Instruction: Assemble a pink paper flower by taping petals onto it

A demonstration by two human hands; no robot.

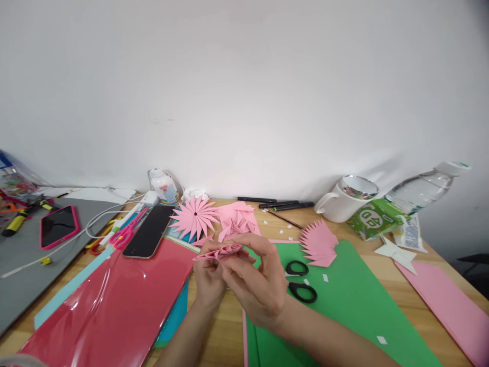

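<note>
Both hands meet above the middle of the table around a folded pink paper piece [223, 251] with several pleated layers. My left hand [210, 283] grips it from the left and below, its fingers partly hidden by the paper. From the right, my right hand [257, 280] pinches the same piece between thumb and fingers. Behind them lie a pink paper star wheel [195, 216] with many points and a heap of folded pink paper pieces [239, 219]. To the right, a pink paper fan of joined points [320, 243] rests on green paper [344, 306].
Black-handled scissors [301, 283] lie beside my right hand. A phone [148, 232] and a red sheet pack [114, 300] are on the left. Markers [286, 205], a white mug [346, 199], a green packet [376, 219] and a tilted water bottle [424, 188] stand or lie toward the wall.
</note>
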